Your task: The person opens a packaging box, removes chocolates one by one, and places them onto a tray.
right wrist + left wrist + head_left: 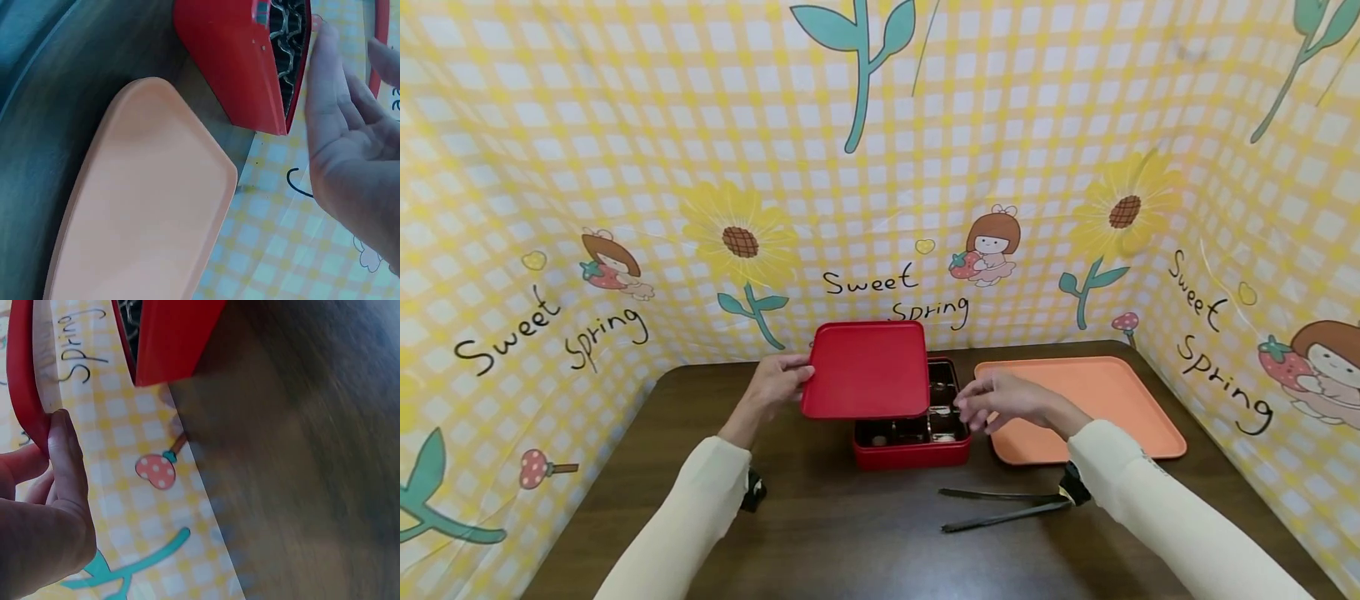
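Note:
My left hand (777, 383) pinches the left edge of a red square lid (867, 371), thumb on one face and fingers on the other. The lid is held tilted above a red box (913, 456) and covers part of it. Inside the box are black compartments (942, 425); clear, shiny shapes show in some, too small to tell what they are. By the box's right side hovers my right hand (1011, 400), its fingers loosely bent and holding nothing. In the right wrist view this hand (350, 125) is beside the box's rim, apart from the lid.
An orange tray (1090, 400) lies right of the box, partly under my right forearm. Black tongs (1000, 510) lie on the dark wooden table (820, 533) in front of the box, their handle end by my right wrist. A yellow checked cloth (865, 200) hangs behind and at both sides.

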{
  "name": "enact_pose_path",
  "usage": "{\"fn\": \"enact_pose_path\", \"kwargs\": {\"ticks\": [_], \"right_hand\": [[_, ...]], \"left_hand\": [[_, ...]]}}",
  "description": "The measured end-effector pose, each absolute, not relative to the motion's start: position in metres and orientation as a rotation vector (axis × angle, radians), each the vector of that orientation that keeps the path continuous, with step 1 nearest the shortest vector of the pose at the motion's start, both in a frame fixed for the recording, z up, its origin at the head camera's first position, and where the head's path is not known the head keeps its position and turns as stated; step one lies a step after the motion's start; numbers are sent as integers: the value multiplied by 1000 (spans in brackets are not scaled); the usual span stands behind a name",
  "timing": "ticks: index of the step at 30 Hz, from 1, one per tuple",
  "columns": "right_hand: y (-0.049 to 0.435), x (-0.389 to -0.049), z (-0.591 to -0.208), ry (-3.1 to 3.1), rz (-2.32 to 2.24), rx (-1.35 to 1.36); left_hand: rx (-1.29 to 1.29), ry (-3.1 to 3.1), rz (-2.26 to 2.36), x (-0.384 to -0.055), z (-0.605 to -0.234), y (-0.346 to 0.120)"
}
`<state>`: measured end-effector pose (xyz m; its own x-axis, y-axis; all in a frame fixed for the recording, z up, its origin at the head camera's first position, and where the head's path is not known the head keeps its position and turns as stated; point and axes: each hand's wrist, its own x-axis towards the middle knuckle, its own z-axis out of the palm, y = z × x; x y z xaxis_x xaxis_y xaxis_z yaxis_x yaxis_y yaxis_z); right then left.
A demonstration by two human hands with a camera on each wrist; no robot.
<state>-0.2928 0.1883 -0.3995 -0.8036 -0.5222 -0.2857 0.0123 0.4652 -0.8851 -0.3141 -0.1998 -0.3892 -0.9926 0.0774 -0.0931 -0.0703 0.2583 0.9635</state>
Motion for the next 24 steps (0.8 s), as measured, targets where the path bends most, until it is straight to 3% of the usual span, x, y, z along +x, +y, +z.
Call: {"fn": "enact_pose_path", "kwargs": {"ticks": [14, 24], "right_hand": [[187, -260, -404, 2435, -890, -900], [188, -246, -406, 2526, -598, -894]], "left_hand": [[-144, 2478, 1792, -316, -399, -240], [-206, 2483, 1800, -315, -406, -262]]}}
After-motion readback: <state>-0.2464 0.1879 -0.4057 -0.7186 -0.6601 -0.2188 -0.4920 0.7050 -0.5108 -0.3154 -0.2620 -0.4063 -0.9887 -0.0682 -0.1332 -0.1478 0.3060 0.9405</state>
